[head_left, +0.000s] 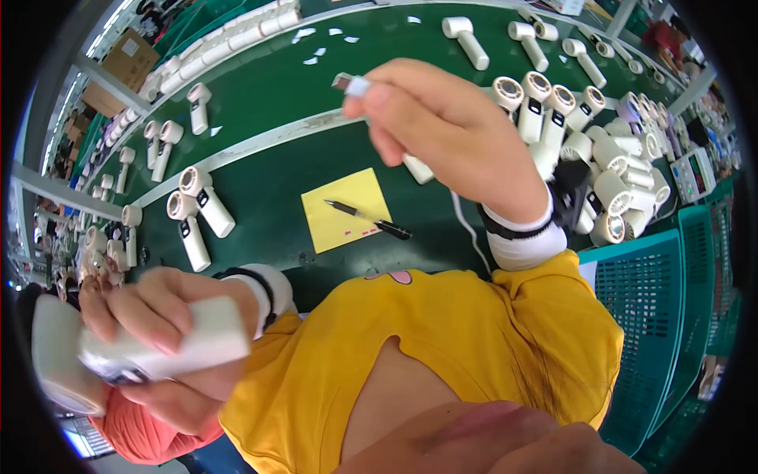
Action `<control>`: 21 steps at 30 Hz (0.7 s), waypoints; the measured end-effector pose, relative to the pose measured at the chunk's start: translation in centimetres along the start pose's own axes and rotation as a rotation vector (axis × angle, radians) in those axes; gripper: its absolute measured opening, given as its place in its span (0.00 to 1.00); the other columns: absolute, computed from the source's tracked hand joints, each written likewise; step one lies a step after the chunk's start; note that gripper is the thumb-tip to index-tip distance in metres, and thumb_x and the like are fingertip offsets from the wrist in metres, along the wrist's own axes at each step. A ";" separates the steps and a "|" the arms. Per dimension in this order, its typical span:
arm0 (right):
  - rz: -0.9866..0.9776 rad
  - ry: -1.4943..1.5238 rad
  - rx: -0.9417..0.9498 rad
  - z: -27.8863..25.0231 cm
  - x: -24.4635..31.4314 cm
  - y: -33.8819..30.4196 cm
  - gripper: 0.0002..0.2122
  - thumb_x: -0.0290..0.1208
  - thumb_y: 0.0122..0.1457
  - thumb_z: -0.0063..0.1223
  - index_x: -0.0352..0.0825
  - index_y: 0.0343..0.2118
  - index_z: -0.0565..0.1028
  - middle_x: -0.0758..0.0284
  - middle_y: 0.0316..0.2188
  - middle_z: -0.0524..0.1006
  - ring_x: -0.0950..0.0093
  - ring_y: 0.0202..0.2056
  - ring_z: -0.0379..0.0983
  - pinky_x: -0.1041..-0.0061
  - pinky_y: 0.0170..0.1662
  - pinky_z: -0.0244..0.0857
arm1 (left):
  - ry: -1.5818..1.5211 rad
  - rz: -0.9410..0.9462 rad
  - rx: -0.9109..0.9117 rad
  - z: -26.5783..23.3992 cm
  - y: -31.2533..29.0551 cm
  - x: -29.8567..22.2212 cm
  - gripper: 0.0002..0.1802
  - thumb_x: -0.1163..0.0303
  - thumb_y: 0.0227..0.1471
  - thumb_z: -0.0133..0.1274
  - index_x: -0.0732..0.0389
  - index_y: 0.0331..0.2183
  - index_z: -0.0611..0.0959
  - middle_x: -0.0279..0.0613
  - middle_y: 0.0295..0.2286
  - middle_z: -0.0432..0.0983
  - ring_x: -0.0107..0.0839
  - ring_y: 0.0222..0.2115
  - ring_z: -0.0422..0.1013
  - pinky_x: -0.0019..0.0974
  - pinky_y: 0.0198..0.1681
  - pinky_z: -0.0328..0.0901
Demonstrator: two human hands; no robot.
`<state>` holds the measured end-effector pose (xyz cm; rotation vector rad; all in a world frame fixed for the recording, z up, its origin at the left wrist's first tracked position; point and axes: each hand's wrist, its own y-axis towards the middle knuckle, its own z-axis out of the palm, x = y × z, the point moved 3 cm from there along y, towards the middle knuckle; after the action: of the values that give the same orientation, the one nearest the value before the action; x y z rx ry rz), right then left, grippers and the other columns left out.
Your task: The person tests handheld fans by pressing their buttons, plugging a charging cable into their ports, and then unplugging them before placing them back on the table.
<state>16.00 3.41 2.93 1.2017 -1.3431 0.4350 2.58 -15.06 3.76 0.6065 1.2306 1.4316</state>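
My left hand (162, 312), at the lower left, is closed around the handle of a white handheld fan (213, 340). The fan lies sideways and is a little blurred, its round head toward the left edge. Raised over the bench, my right hand (466, 134) pinches a white USB plug (357, 85) between thumb and fingers, its metal end pointing left. A white cable (467, 225) hangs below that hand. Part of another white piece (417, 168) shows beneath the right fingers. A yellow sheet (339, 193) with a black pen (367, 219) on it lies between my arms.
White handheld fans (197, 209) stand in a pair at the left. A heap of fans (620, 178) fills the right side, near a small scale-like device (693, 175) and teal baskets (643, 316). More fans (466, 43) lie across the green bench. A co-worker's salmon sleeve (150, 426) is close by.
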 end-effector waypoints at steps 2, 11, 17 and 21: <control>-0.075 -0.037 -0.108 0.6 0.6 0.1 0.10 0.30 0.58 0.35 0.30 0.27 0.68 0.72 0.18 0.65 0.87 0.20 0.58 0.88 0.23 0.51 | -0.236 0.069 0.042 2.0 -1.4 0.8 0.29 0.60 0.39 0.52 0.64 0.41 0.62 0.43 0.36 0.61 0.31 0.28 0.62 0.32 0.28 0.60; -0.265 -0.208 0.062 0.8 0.4 1.3 0.08 0.30 0.56 0.40 0.32 0.26 0.67 0.69 0.16 0.70 0.78 0.16 0.63 0.82 0.22 0.58 | -0.445 -1.033 0.153 2.5 -0.4 8.9 0.24 0.68 0.48 0.35 0.66 0.48 0.54 0.54 0.28 0.67 0.39 0.21 0.69 0.35 0.23 0.66; -0.287 -0.193 0.287 0.0 1.0 1.4 0.09 0.32 0.57 0.39 0.32 0.24 0.67 0.68 0.21 0.74 0.75 0.20 0.68 0.81 0.23 0.59 | -0.574 -1.080 0.276 3.1 -1.0 9.6 0.26 0.70 0.48 0.35 0.65 0.49 0.53 0.53 0.28 0.67 0.39 0.19 0.69 0.35 0.23 0.65; -0.190 -0.170 0.291 -0.3 0.6 1.5 0.12 0.34 0.57 0.39 0.31 0.23 0.68 0.69 0.18 0.69 0.83 0.20 0.61 0.85 0.22 0.52 | -0.376 -0.929 0.355 2.7 -0.6 10.4 0.29 0.70 0.47 0.36 0.64 0.51 0.50 0.52 0.28 0.67 0.37 0.18 0.68 0.34 0.23 0.64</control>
<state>15.10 4.05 4.13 1.6228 -1.3236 0.4085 2.37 -4.59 1.36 0.4126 1.2170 0.3109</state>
